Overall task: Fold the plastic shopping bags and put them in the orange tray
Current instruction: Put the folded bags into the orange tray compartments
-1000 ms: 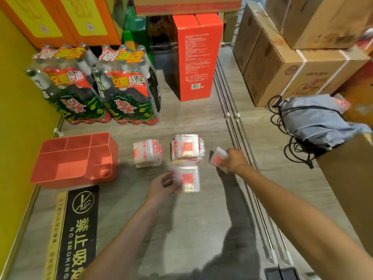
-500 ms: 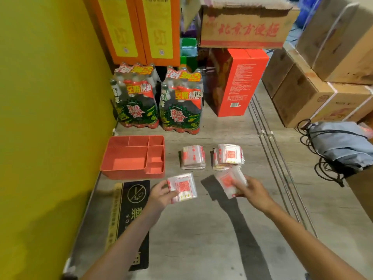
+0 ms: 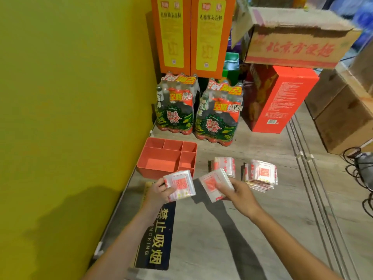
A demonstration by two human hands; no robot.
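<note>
An orange tray point(image 3: 156, 170) with several compartments stands on the floor by the yellow wall, nothing in it. My left hand point(image 3: 159, 191) grips a folded white-and-red plastic bag point(image 3: 182, 184) just in front of the tray's near right corner. My right hand point(image 3: 237, 194) grips a second folded bag point(image 3: 212, 183) beside it, tilted. Two more bundles of folded bags lie on the floor further right: a small one point(image 3: 225, 165) and a taller stack point(image 3: 261, 173).
Two shrink-wrapped bottle packs point(image 3: 218, 116) stand behind the tray, with a red carton point(image 3: 282, 102) and stacked cardboard boxes point(image 3: 341, 118) to the right. A black no-smoking floor sign point(image 3: 159, 237) lies under my left arm. Floor rails point(image 3: 306, 178) run along the right, near a grey bag with black cords point(image 3: 363, 164).
Both hands lifted a folded bag each and carried them left toward the tray. The camera view swung left, bringing the yellow wall into view.
</note>
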